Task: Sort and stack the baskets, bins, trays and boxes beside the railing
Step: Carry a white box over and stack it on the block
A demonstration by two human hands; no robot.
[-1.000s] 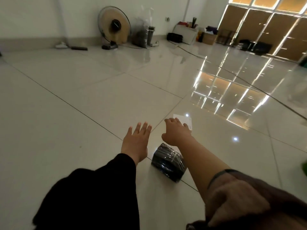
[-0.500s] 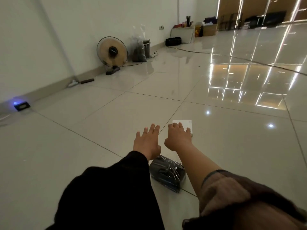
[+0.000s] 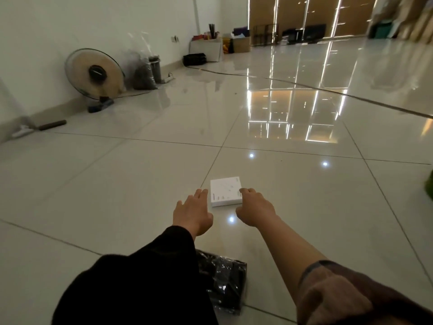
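White flat box (image 3: 226,192) lies on glossy tiled floor (image 3: 117,184), on a grout line. Left hand (image 3: 192,213) just beside its left edge, fingers straight, grip apart, contact unclear. Right hand (image 3: 255,209) at right edge, fingers curled over the box corner; whether clamped, cannot tell. Black plastic-wrapped bundle (image 3: 225,282) near the forearms. Fan (image 3: 95,75) stands by the wall.

Glossy tiled floor (image 3: 117,195) carries a flat white box (image 3: 225,192), a black wrapped bundle (image 3: 225,282), a fan (image 3: 96,78)
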